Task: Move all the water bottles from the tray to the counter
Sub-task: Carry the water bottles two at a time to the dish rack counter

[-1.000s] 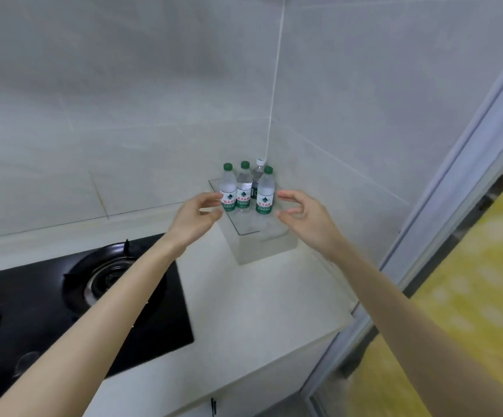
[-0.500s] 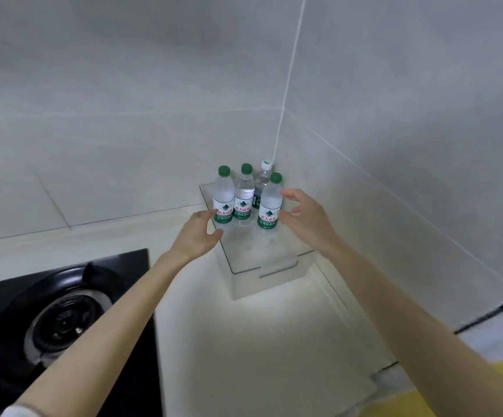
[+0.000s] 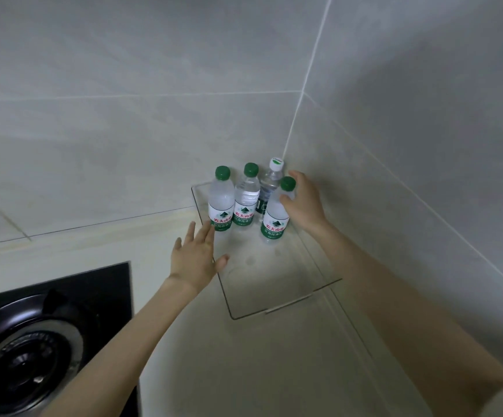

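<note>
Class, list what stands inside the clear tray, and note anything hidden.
Four upright bottles: three green-capped bottles and one white-capped bottle at the back. Its lower half is hidden behind them.
</note>
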Motion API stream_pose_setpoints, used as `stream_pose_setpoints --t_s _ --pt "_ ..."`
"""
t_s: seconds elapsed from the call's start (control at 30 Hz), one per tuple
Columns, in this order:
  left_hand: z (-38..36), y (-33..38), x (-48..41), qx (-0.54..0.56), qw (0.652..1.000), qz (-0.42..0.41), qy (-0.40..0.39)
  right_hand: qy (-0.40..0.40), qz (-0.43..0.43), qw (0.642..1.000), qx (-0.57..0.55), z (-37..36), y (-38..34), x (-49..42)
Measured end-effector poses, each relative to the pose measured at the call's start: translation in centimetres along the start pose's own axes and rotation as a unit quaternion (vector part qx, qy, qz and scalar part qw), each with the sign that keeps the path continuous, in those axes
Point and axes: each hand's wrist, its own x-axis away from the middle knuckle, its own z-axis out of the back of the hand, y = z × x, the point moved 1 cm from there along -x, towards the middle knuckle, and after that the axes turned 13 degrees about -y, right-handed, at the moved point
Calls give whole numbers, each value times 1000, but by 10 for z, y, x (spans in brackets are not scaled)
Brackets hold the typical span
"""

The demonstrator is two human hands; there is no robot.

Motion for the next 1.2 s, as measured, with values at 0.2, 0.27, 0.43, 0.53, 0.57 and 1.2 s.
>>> stream_pose_setpoints --t_s 0.2,0.27,0.43,0.53,0.57,1.2 --pt "-5 -2 -2 -25 1000 11 -8 22 -2 1000 -2 -6 13 -15" --pt "-6 -2 0 -21 1000 13 -9 32 4 999 -4 -5 14 -15" --pt "-4 1 9 27 1000 -3 10 44 27 999 7 -12 16 2" --pt "-5 3 26 114 992 -27 38 60 42 997 17 -12 18 18" --pt "-5 4 31 136 989 -38 46 64 47 997 18 -11 17 22" --pt "42 60 213 476 837 -73 259 -16 358 922 -145 75 -157 205"
